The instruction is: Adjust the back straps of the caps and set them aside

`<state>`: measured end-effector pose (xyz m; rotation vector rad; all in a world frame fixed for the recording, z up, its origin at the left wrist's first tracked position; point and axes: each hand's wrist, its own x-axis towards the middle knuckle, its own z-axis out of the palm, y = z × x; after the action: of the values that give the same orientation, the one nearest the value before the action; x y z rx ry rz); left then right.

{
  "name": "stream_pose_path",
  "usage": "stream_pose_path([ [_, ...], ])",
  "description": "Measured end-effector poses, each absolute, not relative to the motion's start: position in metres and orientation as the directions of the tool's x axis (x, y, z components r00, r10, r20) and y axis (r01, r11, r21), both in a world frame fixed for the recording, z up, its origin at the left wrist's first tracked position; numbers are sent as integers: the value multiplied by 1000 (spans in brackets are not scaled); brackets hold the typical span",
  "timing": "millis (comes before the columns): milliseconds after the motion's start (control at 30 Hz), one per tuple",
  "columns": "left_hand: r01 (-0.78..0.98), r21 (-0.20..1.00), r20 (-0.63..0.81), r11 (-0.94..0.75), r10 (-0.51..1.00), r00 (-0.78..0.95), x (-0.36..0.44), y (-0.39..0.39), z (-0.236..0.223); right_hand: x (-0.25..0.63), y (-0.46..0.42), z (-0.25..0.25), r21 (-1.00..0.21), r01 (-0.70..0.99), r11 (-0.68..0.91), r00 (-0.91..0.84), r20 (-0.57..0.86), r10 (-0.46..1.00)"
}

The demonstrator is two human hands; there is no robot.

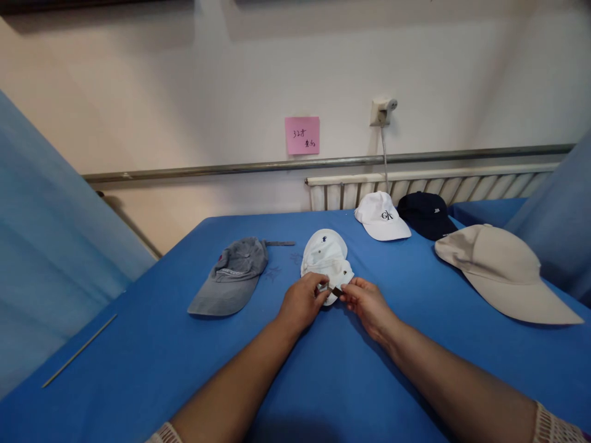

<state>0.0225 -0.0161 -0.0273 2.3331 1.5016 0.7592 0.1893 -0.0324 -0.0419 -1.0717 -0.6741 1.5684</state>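
Observation:
A white cap point(325, 255) with a small dark emblem lies on the blue-covered table, its back strap side facing me. My left hand point(302, 301) is closed in a pinch at the near edge of this cap, by its strap. From the right, my right hand point(367, 303) pinches a small dark piece point(337, 291) at the same edge, perhaps a buckle or strap end. The fingertips of both hands almost meet there and partly hide the strap.
A grey cap point(233, 277) with its strap extended lies to the left, and a thin stick point(79, 351) nearer the left edge. Rightward are a white lettered cap point(382, 216), a navy cap point(425, 215) and a large beige cap point(503, 271). A radiator point(429, 186) stands behind.

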Motion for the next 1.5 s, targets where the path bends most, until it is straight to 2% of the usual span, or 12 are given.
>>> stream_pose_path([
  [167, 819, 337, 311, -464, 876, 368, 27, -15, -25, 191, -30, -47, -888, -393, -238, -81, -224, 971],
  [333, 823, 293, 349, -486, 856, 381, 29, -14, -22, 192, -29, -47, -877, -418, -237, -114, -209, 971],
  [467, 831, 249, 469, -497, 813, 345, 25, -15, -15, 190, -30, -45, -874, -431, -223, -67, -215, 974],
  [567, 845, 284, 521, -454, 812, 261, 19, -15, -10, 189, -30, -46, -875, -428, -228, -67, -220, 973],
  [633, 839, 346, 487, -420, 845, 222, 17, -15, -10, 190, -29, -47, -866, -444, -230, -91, -212, 973],
  [767, 810, 367, 389, -458, 866, 314, 17, -15, -15, 191, -28, -50, -860, -453, -233, -115, -203, 972],
  [900, 818, 322, 380, -478, 856, 351, 22, -13, -19, 192, -28, -50, -865, -442, -237, -149, -190, 970],
  [1033, 825, 274, 444, -495, 826, 348, 25, -14, -18, 191, -29, -46, -850, -464, -250, -176, -188, 966],
  [1200, 833, 129, 554, -539, 735, 390, 24, -19, -3, 189, -30, -44, -846, -481, -230, -166, -170, 971],
  [1300, 818, 78, 573, -570, 697, 431, 21, -21, 4, 189, -28, -45, -862, -466, -202, -132, -158, 979],
  [1400, 840, 150, 587, -522, 731, 349, 17, -21, 4, 190, -26, -47, -882, -439, -170, -74, -153, 986],
  [1500, 804, 371, 547, -465, 809, 215, 16, -23, 0, 192, -24, -48, -890, -435, -140, -48, -132, 990],
])
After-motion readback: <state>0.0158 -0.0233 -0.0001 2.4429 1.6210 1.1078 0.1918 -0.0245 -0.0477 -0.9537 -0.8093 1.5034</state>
